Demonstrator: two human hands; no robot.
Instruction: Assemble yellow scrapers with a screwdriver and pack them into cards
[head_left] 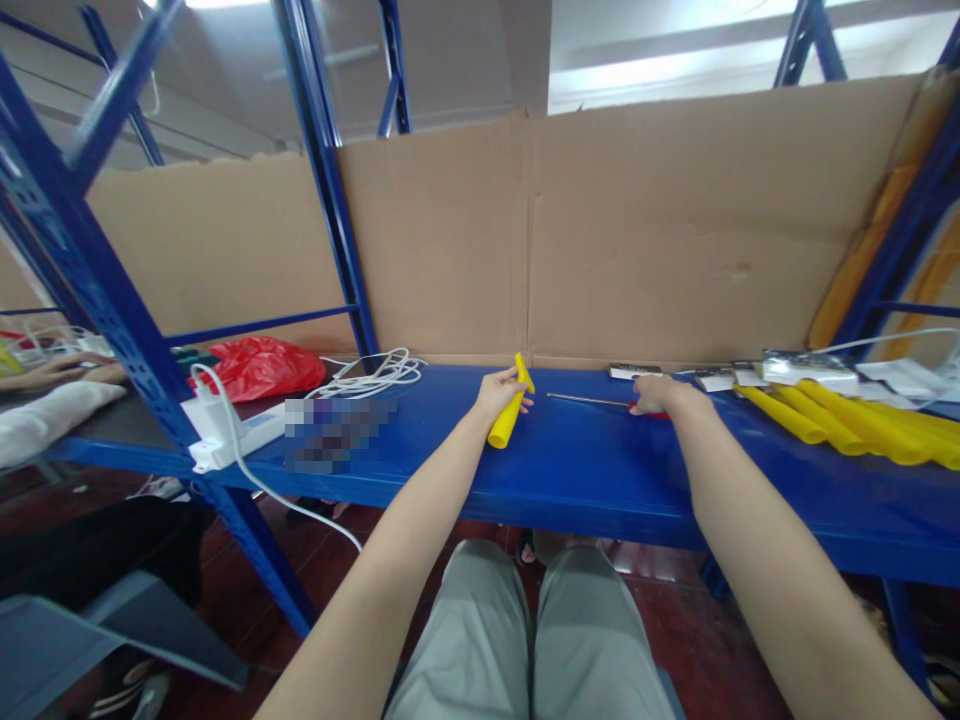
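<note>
My left hand (501,392) is wrapped round a yellow tube (508,421) that looks tapered, its wide end tilted toward me just above the blue shelf top. To the right, my right hand (651,393) is closed on a screwdriver (589,399). Its long metal shaft points left toward the yellow tube, and a bit of red handle shows under the fingers. The shaft's tip and the tube are apart. Several similar yellow tubes (840,425) lie in a row on the right, beyond my right forearm.
A cardboard panel (637,230) closes off the back of the blue shelf (450,480). On the left are a white power strip (259,428), a coiled white cable (382,375) and a red plastic bag (262,368). Another person's hand (75,370) rests farther left. Small packets (806,367) lie at the right.
</note>
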